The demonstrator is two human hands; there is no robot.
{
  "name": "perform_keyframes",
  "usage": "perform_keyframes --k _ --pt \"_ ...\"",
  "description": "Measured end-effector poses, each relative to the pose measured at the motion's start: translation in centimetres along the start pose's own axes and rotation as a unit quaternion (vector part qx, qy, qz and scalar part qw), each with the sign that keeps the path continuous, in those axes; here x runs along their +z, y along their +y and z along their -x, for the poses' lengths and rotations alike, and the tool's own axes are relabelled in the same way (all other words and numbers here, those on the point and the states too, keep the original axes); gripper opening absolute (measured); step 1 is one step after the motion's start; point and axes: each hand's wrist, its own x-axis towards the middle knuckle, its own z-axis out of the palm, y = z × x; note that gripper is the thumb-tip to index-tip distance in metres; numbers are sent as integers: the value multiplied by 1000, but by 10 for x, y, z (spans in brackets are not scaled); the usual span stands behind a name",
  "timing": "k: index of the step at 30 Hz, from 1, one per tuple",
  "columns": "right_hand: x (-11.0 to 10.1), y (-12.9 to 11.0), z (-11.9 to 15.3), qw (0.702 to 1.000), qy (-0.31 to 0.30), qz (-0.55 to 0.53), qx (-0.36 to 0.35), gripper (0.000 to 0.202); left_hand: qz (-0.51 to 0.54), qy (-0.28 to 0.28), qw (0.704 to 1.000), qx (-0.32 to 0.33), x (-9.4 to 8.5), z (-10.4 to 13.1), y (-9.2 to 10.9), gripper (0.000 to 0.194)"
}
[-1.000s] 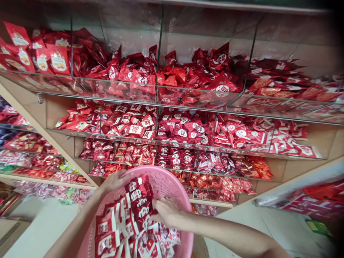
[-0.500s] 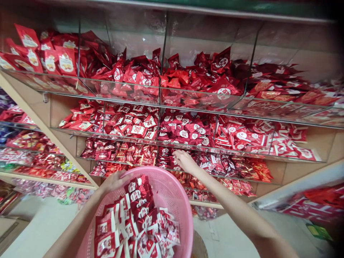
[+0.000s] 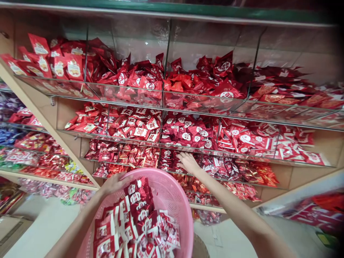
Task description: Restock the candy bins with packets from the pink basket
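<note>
My left hand (image 3: 114, 183) is wrapped over the upper left rim of a pink basket (image 3: 185, 215). Red and white candy packets (image 3: 129, 222) fill much of the basket, while its right inner wall shows bare. Further right, my right hand (image 3: 188, 163) reaches into a lower shelf compartment, its fingers apart over dark red packets (image 3: 167, 159). Its fingertips are among the packets, and no packet shows lifted in it.
Tiered shelves with clear dividers hold red packets (image 3: 225, 95) above my hands. A slanted wooden panel (image 3: 53, 132) separates another candy rack on the left. Red packages (image 3: 319, 215) lie at the far right, and cardboard (image 3: 13, 229) at lower left.
The shelves appear shifted slightly right and down in the view. My right hand has moved slightly right and down with them, its fingers more spread. The left hand stays on the rim.
</note>
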Motion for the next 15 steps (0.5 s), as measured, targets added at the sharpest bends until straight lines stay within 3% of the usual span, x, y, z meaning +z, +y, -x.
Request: perform_keyframes --k 6,15 --pt "2 8 -4 999 3 -36 22 36 -12 -4 1000 -4 2 -2 -3 59" --pt "-15 -23 -48 997 -24 -67 32 34 28 -13 1000 1 3 -2 -5 60"
